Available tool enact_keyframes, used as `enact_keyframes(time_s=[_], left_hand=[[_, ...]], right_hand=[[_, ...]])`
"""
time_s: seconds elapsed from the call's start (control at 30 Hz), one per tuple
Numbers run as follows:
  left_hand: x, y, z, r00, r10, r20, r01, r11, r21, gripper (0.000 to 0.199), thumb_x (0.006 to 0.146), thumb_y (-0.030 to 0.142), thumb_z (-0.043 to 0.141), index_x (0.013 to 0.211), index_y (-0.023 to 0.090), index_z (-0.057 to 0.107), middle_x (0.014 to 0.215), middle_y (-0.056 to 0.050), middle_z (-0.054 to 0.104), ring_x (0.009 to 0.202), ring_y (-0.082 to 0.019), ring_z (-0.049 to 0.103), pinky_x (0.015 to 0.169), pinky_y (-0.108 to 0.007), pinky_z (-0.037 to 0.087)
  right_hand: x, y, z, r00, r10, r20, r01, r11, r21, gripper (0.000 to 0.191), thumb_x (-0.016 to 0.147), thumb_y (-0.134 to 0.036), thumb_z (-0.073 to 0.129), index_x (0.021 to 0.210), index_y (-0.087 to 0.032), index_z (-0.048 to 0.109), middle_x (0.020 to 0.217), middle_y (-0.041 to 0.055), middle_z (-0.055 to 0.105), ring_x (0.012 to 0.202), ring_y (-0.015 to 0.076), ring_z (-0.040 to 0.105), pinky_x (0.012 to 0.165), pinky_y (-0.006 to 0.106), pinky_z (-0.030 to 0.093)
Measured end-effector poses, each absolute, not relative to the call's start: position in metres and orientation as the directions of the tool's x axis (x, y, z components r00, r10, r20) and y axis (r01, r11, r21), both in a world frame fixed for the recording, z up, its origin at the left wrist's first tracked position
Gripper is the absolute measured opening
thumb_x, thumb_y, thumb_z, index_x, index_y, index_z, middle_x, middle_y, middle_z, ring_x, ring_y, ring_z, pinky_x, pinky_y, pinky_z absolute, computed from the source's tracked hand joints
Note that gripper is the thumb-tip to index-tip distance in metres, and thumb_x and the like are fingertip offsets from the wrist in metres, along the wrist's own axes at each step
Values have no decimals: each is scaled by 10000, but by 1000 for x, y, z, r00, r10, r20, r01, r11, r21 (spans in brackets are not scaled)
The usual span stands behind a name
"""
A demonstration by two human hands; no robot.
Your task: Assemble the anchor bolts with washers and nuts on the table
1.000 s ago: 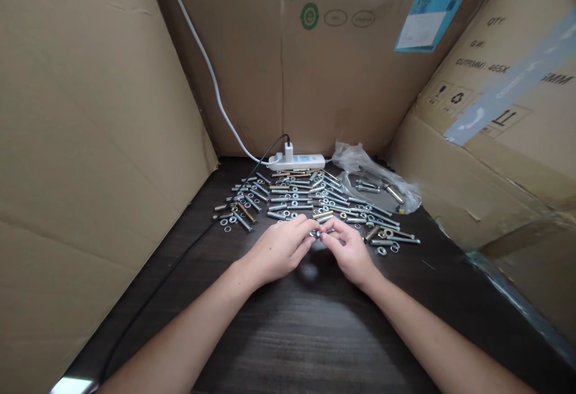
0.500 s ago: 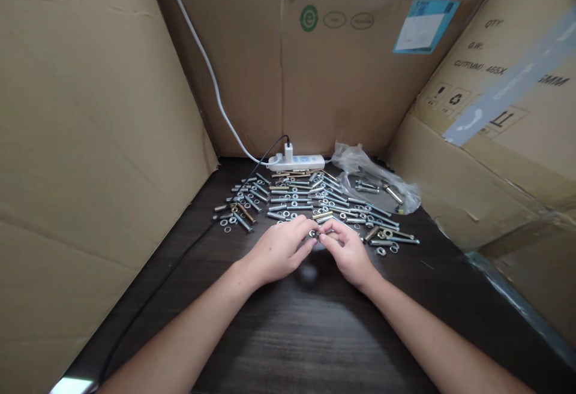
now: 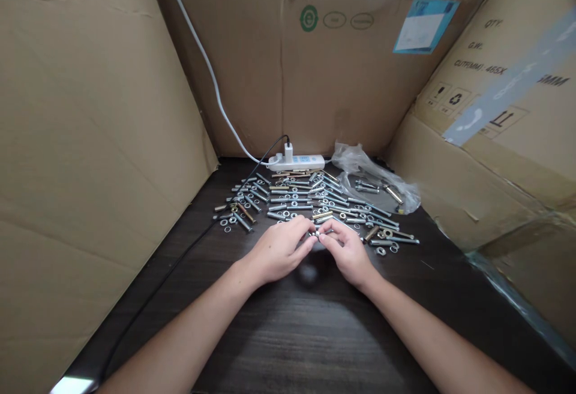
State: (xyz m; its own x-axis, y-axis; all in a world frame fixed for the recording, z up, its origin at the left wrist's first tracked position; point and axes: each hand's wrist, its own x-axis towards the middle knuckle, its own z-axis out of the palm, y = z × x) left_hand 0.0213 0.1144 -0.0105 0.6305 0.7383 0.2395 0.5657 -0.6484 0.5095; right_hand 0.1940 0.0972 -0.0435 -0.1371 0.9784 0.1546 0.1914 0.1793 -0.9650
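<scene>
My left hand (image 3: 279, 251) and my right hand (image 3: 350, 253) meet at the near edge of the laid-out hardware. Between their fingertips is a small shiny metal piece (image 3: 316, 234), too small to name surely. The fingers of both hands are closed round it. Beyond them lie rows of bolts (image 3: 292, 207) with nuts and washers. To the left sits another group with a brass-coloured bolt (image 3: 246, 213). Right of my right hand are a loose nut (image 3: 380, 251) and several long bolts (image 3: 404, 240).
A white power strip (image 3: 306, 162) with a plugged-in adapter stands at the back. Beside it a clear plastic bag (image 3: 355, 160) holds some bolts. A black cable (image 3: 166, 274) runs down the left side. Cardboard walls (image 3: 252, 70) enclose the dark table (image 3: 288, 346).
The small metal piece between my fingertips has turned slightly, and my fingers have shifted a little. The laid-out hardware has not moved.
</scene>
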Motion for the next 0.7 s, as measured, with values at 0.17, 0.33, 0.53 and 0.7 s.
enact_keyframes(time_s=[0.17, 0.33, 0.53, 0.7], left_hand=[[20, 116, -12, 657, 706, 266, 503, -673, 542, 193, 893, 206, 410, 1055, 203, 516, 947, -29, 561, 819, -148, 527, 709, -256, 418], [20, 117, -20, 601, 751, 275, 442, -598, 669, 260, 830, 203, 469, 1088, 198, 497, 875, -7, 535, 703, -120, 484, 632, -236, 407], [29, 126, -21, 413, 812, 412, 282, -544, 790, 81, 818, 201, 436, 791, 160, 501, 692, 18, 481, 621, -106, 423, 591, -225, 357], [37, 172, 23, 63, 862, 503, -102, -496, 862, 51, 757, 197, 449, 713, 175, 436, 592, 50, 339, 492, -77, 280, 483, -208, 251]], right_hand=[[195, 99, -44, -155, 978, 142, 183, 170, -968, 172, 809, -341, 508, 761, -176, 502, 604, -32, 422, 521, 100, 330, 494, 231, 272], [194, 100, -46, -161, 977, 142, 160, 167, -973, 163, 811, -326, 507, 760, -172, 512, 624, -20, 440, 550, 105, 347, 516, 235, 288], [188, 101, -50, -67, 988, 141, 76, 146, -986, 211, 805, -389, 523, 803, -178, 513, 560, -56, 371, 480, 91, 293, 466, 229, 231], [187, 103, -49, 29, 981, 193, -33, 194, -980, 236, 793, -398, 556, 827, -172, 501, 567, -61, 364, 477, 78, 280, 448, 214, 215]])
